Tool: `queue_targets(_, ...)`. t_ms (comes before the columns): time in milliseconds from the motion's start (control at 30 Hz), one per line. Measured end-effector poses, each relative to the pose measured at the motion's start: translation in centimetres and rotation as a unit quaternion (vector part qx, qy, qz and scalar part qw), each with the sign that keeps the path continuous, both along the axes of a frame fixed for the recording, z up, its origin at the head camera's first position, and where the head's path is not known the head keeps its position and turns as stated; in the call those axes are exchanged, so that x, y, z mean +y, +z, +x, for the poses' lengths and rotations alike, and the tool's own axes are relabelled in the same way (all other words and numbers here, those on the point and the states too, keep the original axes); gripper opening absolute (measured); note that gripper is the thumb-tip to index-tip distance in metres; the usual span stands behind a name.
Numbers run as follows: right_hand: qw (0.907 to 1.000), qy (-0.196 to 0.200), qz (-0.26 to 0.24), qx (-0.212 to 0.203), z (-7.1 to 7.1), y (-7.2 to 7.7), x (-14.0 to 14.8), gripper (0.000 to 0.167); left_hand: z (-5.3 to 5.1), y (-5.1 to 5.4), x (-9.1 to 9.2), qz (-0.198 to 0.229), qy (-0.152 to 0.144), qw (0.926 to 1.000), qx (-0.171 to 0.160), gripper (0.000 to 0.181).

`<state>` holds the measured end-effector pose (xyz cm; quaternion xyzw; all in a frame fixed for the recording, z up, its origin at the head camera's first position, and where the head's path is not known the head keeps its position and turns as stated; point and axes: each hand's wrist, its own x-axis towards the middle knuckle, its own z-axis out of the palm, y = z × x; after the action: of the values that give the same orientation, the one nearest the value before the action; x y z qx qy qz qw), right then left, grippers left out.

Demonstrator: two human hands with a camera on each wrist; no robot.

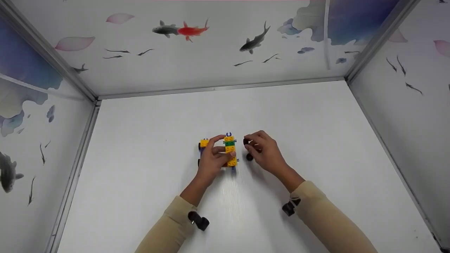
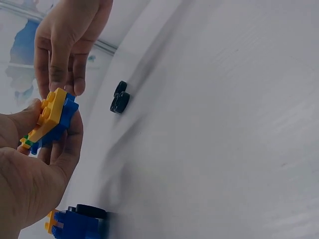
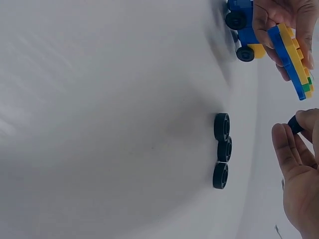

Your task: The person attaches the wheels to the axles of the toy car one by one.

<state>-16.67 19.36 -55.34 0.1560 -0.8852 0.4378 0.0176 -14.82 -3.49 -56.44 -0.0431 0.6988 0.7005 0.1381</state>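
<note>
My left hand grips a long toy brick piece, yellow with a green section on one face and blue on the other. Small pegs stick out from its sides in the head view. To the right, my right hand pinches a small black toy wheel between thumb and fingers, a short gap away from the brick piece. Three more black wheels stand in a row on the table below the right hand. In the left wrist view, the right fingers hide the pinched wheel.
A blue and yellow brick vehicle with black wheels stands on the white table just left of my left hand, which partly covers it in the head view. Printed panels with fish wall in the back and sides.
</note>
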Motion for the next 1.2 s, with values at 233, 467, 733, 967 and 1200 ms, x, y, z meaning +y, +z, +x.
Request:
queue_targets(233, 0.9999, 0.008, -0.011, -0.004, -0.1, 0.1, -0.5, 0.031, 0.1, 0.1, 0.1, -0.011, 0.003, 0.9999, -0.01, 0.065)
queue_targets(467, 0.9995, 0.011, -0.028, -0.002, -0.3, -0.1, -0.9, 0.031, 0.2, 0.0, 0.1, -0.023, -0.003, 0.9997, -0.012, 0.074)
queue_targets(733, 0.9991, 0.018, -0.037, -0.001, -0.4, -0.1, -1.3, 0.03, 0.3, -0.2, 0.2, -0.022, -0.011, 0.9996, -0.012, 0.079)
queue_targets(967, 0.9985, 0.03, -0.046, 0.004, -0.3, -0.1, -1.4, 0.03, 0.4, -0.4, 0.0, -0.016, -0.015, 0.9998, 0.002, 0.078)
queue_targets(1200, 0.9986, 0.026, -0.047, 0.003, -0.3, 0.0, -1.5, 0.028, 0.4, -0.3, 0.1, -0.02, -0.013, 0.9997, -0.007, 0.077)
